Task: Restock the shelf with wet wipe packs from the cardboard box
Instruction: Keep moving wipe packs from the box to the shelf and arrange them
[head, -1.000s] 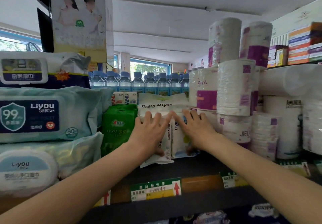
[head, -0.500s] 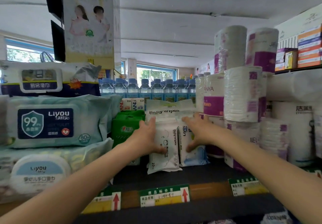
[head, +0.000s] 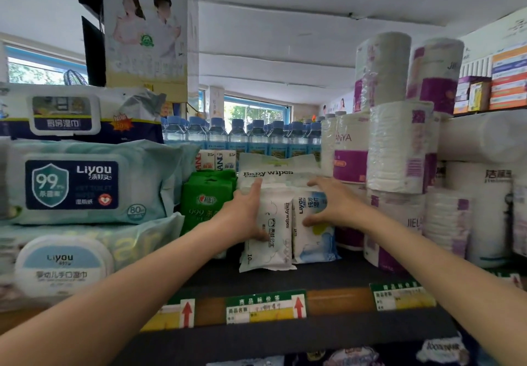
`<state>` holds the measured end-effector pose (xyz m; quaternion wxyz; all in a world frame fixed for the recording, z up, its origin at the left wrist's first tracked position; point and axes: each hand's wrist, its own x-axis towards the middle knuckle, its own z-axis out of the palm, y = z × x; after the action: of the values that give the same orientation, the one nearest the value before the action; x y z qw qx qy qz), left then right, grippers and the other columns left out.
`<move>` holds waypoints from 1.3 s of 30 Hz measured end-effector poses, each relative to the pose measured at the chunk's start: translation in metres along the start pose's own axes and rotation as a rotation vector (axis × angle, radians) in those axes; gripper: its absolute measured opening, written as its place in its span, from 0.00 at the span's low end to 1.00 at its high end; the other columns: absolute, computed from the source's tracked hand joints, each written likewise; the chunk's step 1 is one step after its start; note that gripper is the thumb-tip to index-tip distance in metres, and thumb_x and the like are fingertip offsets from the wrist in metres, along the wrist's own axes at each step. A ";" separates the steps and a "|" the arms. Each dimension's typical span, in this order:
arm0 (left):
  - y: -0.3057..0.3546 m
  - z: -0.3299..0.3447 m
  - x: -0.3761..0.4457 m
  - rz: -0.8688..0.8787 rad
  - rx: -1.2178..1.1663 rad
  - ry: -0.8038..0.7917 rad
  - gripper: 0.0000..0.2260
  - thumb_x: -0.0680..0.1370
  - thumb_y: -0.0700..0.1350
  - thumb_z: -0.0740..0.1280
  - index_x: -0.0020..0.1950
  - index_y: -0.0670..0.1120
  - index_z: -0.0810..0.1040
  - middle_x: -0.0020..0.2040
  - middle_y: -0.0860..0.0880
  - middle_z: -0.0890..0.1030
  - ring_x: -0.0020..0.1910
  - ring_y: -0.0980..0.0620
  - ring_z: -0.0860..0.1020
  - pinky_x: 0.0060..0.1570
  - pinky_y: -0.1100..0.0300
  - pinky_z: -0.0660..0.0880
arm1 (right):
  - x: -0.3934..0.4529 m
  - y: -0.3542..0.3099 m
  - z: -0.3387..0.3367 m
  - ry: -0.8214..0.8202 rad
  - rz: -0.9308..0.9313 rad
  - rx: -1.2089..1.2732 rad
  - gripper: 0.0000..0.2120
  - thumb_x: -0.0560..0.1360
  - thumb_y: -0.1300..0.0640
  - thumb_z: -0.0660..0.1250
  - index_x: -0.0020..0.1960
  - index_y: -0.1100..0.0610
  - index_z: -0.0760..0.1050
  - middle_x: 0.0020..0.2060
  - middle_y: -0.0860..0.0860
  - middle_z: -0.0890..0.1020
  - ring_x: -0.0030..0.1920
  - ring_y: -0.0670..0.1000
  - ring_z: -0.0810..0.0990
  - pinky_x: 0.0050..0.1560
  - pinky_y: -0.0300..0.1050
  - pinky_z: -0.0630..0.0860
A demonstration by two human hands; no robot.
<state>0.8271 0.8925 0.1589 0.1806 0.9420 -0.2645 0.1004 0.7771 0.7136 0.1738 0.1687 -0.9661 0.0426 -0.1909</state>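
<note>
Centrally in the frame, two upright wipe packs stand side by side on the shelf: a white pack and, touching it on the right, a blue pack. The left hand grips the white pack's left edge, thumb curled across its front and fingers reaching up its side. The right hand wraps the blue pack's right side, thumb on its front. Held from both flanks like this, the pair is probably being squeezed together and squared up so the packs stand without toppling. Behind them a larger "Baby wipes" pack rises as a backstop.

Space is tight. A green pack sits just left of the left hand, and stacked paper rolls crowd the right edge, so the slot has little room sideways. Big Liyou packs fill the left of the frame; water bottles line up behind. Price tags run along the shelf's front lip at the bottom. No cardboard box is in view.
</note>
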 end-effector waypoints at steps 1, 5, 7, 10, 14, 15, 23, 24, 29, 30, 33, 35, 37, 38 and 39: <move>0.001 -0.001 -0.001 0.003 0.010 -0.001 0.52 0.67 0.49 0.76 0.76 0.53 0.39 0.73 0.37 0.59 0.66 0.40 0.71 0.64 0.51 0.70 | -0.001 0.001 0.000 0.005 -0.006 -0.017 0.38 0.64 0.50 0.77 0.69 0.54 0.64 0.68 0.52 0.68 0.67 0.52 0.68 0.65 0.46 0.66; 0.004 -0.009 -0.006 0.002 0.051 -0.013 0.52 0.67 0.49 0.76 0.76 0.51 0.39 0.73 0.39 0.62 0.67 0.41 0.69 0.65 0.50 0.69 | -0.014 -0.005 -0.001 0.027 -0.009 -0.286 0.31 0.68 0.47 0.72 0.67 0.53 0.66 0.65 0.52 0.70 0.64 0.54 0.69 0.62 0.49 0.70; 0.001 -0.017 -0.012 -0.010 0.090 0.000 0.51 0.69 0.51 0.74 0.76 0.49 0.38 0.73 0.40 0.63 0.68 0.42 0.69 0.66 0.51 0.68 | -0.022 -0.015 -0.002 0.132 -0.090 -0.470 0.29 0.71 0.46 0.69 0.68 0.53 0.64 0.67 0.52 0.67 0.67 0.57 0.64 0.63 0.53 0.69; -0.001 -0.021 -0.022 -0.019 0.135 -0.019 0.47 0.72 0.52 0.71 0.76 0.45 0.40 0.68 0.42 0.71 0.62 0.45 0.74 0.61 0.54 0.72 | -0.033 -0.034 -0.003 0.158 -0.289 -0.448 0.37 0.71 0.44 0.69 0.74 0.51 0.55 0.72 0.54 0.59 0.71 0.57 0.59 0.69 0.53 0.64; 0.001 -0.014 -0.026 -0.026 0.133 -0.062 0.46 0.74 0.49 0.69 0.75 0.42 0.35 0.64 0.42 0.75 0.59 0.46 0.77 0.57 0.56 0.75 | -0.031 -0.044 0.016 0.026 -0.396 -0.598 0.46 0.69 0.45 0.71 0.75 0.46 0.43 0.75 0.54 0.47 0.74 0.59 0.50 0.72 0.58 0.55; 0.000 -0.014 -0.025 -0.010 0.129 -0.050 0.46 0.75 0.48 0.68 0.76 0.42 0.35 0.63 0.42 0.76 0.59 0.46 0.77 0.57 0.56 0.75 | -0.028 -0.043 0.020 0.025 -0.388 -0.617 0.46 0.69 0.45 0.70 0.75 0.46 0.43 0.75 0.54 0.47 0.74 0.59 0.50 0.72 0.59 0.54; -0.012 -0.037 -0.041 0.076 0.672 0.306 0.19 0.77 0.42 0.60 0.68 0.43 0.62 0.57 0.44 0.78 0.56 0.43 0.76 0.51 0.53 0.72 | -0.022 -0.068 0.015 0.099 -0.451 -0.520 0.40 0.70 0.40 0.67 0.74 0.51 0.53 0.74 0.54 0.54 0.74 0.57 0.52 0.73 0.56 0.50; -0.016 -0.041 -0.041 0.065 0.746 0.294 0.16 0.78 0.42 0.59 0.65 0.43 0.66 0.60 0.44 0.76 0.58 0.43 0.75 0.55 0.53 0.70 | -0.018 -0.077 0.016 0.113 -0.491 -0.538 0.39 0.71 0.40 0.67 0.74 0.53 0.54 0.74 0.55 0.55 0.74 0.57 0.53 0.73 0.56 0.50; -0.033 -0.047 -0.035 -0.076 0.825 0.155 0.17 0.79 0.42 0.59 0.68 0.42 0.65 0.67 0.44 0.72 0.66 0.44 0.71 0.67 0.54 0.63 | -0.001 -0.112 0.046 -0.038 -0.584 -0.660 0.33 0.74 0.45 0.64 0.74 0.53 0.56 0.72 0.58 0.60 0.73 0.59 0.56 0.73 0.64 0.48; -0.034 -0.045 -0.033 -0.080 0.850 0.130 0.17 0.79 0.42 0.59 0.67 0.43 0.66 0.67 0.44 0.73 0.67 0.45 0.70 0.69 0.53 0.59 | 0.001 -0.114 0.051 -0.042 -0.592 -0.667 0.32 0.75 0.46 0.64 0.74 0.53 0.56 0.72 0.58 0.59 0.73 0.59 0.56 0.73 0.65 0.47; -0.035 -0.040 -0.028 -0.109 0.912 0.051 0.15 0.79 0.43 0.58 0.65 0.45 0.70 0.66 0.46 0.75 0.69 0.45 0.67 0.73 0.51 0.51 | 0.008 -0.115 0.062 0.007 -0.573 -0.649 0.34 0.75 0.46 0.63 0.76 0.52 0.51 0.74 0.58 0.54 0.73 0.61 0.54 0.72 0.66 0.43; -0.035 -0.041 -0.028 -0.108 0.913 0.042 0.14 0.79 0.44 0.57 0.64 0.46 0.71 0.65 0.47 0.75 0.69 0.46 0.68 0.73 0.52 0.50 | 0.011 -0.117 0.066 0.010 -0.541 -0.658 0.38 0.75 0.43 0.62 0.77 0.52 0.47 0.75 0.60 0.50 0.74 0.63 0.53 0.71 0.66 0.41; -0.037 -0.041 -0.027 -0.103 0.892 0.051 0.13 0.79 0.42 0.57 0.63 0.46 0.73 0.64 0.47 0.77 0.68 0.47 0.69 0.73 0.53 0.51 | 0.015 -0.121 0.073 0.026 -0.516 -0.697 0.40 0.74 0.41 0.62 0.77 0.53 0.45 0.75 0.63 0.49 0.73 0.65 0.54 0.71 0.67 0.41; -0.038 -0.042 -0.027 -0.107 0.880 0.056 0.13 0.79 0.42 0.57 0.62 0.45 0.73 0.63 0.47 0.77 0.68 0.47 0.69 0.73 0.53 0.51 | 0.017 -0.125 0.076 0.035 -0.504 -0.716 0.41 0.74 0.41 0.62 0.77 0.54 0.44 0.75 0.64 0.50 0.72 0.66 0.54 0.71 0.67 0.41; -0.039 -0.041 -0.028 -0.113 0.874 0.060 0.14 0.79 0.41 0.57 0.63 0.44 0.73 0.63 0.47 0.77 0.69 0.47 0.68 0.73 0.53 0.50 | 0.019 -0.129 0.080 0.045 -0.491 -0.727 0.41 0.75 0.42 0.62 0.77 0.55 0.43 0.74 0.64 0.50 0.72 0.67 0.55 0.71 0.68 0.41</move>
<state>0.8211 0.9528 0.1776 -0.2222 0.9395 -0.1398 0.2200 0.8272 0.8564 0.1552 -0.2336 -0.9397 -0.1202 -0.2190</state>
